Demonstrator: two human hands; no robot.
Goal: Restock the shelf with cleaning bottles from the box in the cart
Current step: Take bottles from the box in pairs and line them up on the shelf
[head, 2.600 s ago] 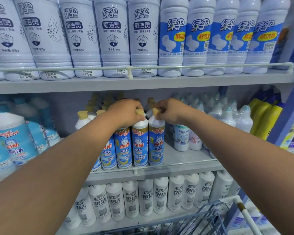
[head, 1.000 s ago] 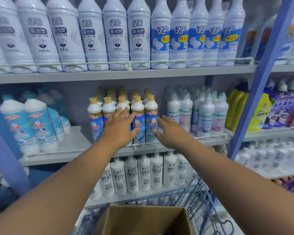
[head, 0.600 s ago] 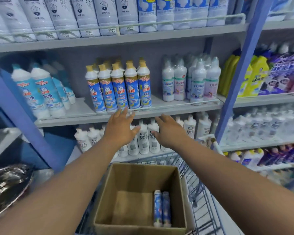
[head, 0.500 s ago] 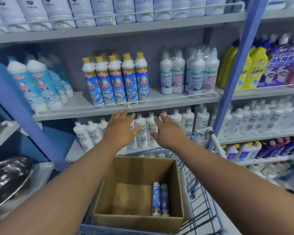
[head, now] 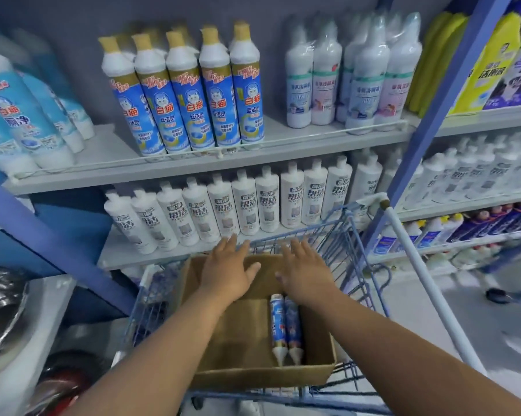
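The left hand point(head: 227, 273) hovers over the box point(head: 238, 373) in the cart point(head: 337, 229), fingers spread, holding nothing. Two bottles point(head: 284, 325) lie against the box's right wall, long axes toward the person, beneath the equally empty right hand point(head: 305, 273), which is nearer.

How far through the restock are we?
Done: five blue bottles front the shelf row. In hand: nothing; left hand and right hand, both open, are over the box. Left: two bottles lying in it to shelve.
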